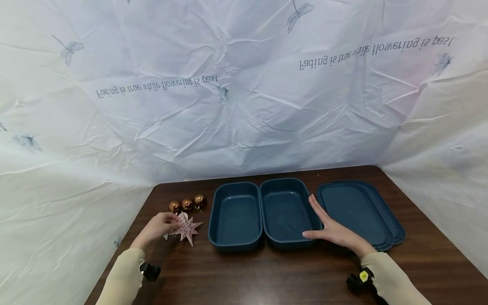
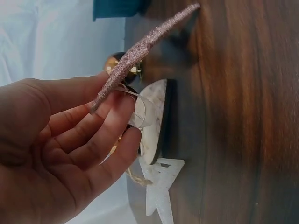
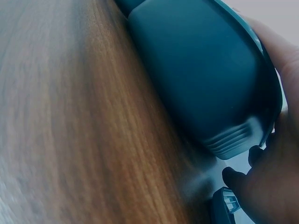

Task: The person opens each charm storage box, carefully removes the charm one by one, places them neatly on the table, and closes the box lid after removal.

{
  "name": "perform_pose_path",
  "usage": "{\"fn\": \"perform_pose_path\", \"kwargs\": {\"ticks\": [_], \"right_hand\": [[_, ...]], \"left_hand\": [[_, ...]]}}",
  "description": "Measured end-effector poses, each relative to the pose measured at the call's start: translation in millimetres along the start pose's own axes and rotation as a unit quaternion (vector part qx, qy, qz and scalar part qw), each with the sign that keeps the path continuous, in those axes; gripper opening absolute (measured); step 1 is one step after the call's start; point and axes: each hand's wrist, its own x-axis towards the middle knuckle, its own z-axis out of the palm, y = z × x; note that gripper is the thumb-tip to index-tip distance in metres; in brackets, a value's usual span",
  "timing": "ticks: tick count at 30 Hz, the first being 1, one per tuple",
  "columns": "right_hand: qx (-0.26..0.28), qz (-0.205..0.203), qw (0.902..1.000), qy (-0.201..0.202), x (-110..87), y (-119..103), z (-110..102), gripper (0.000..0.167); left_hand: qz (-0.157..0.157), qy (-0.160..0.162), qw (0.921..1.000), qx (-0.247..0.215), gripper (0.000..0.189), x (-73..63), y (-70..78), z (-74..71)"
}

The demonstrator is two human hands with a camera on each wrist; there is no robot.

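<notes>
A pink glittery star ornament (image 1: 187,228) is pinched between the thumb and fingers of my left hand (image 1: 158,228), left of the blue containers. In the left wrist view the star is seen edge-on, raised above the table, with a thin loop of string by my fingertips. Beyond those fingers are a whitish flat-sided ornament (image 2: 156,121) and a white glittery piece (image 2: 161,189) with pointed arms. My right hand (image 1: 333,231) is spread at the near right corner of the right blue container (image 1: 289,243), thumb at its front rim and straight fingers along its side.
Another blue container (image 1: 236,247) stands directly left of that one. Several dark blue lids (image 1: 352,212) lie overlapping on the right. Three shiny copper balls (image 1: 187,205) sit in a row behind the star. White printed sheeting (image 1: 244,140) hangs behind the brown table (image 1: 244,279).
</notes>
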Motion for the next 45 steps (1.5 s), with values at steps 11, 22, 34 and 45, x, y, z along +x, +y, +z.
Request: {"fn": "perform_pose_path", "kwargs": {"ticks": [11,22,34,45], "right_hand": [[-0.004,0.002,1.0,-0.001,-0.3,0,0,0.108],[-0.003,0.002,1.0,0.003,-1.5,0,-1,0.108],[-0.014,0.0,0.9999,-0.004,-0.8,-3,-1,0.108],[-0.068,-0.019,0.996,0.054,-6.6,-28,-19,0.1]], "left_hand": [[-0.036,0.011,0.9991,0.02,0.02,2.1,-6.2,5.3],[-0.041,0.039,0.9973,0.048,0.019,4.4,0.8,2.3],[-0.012,0.056,0.9971,0.05,0.019,5.2,17.3,4.4],[0.063,0.085,0.9924,0.063,0.018,15.0,66.3,5.6]]}}
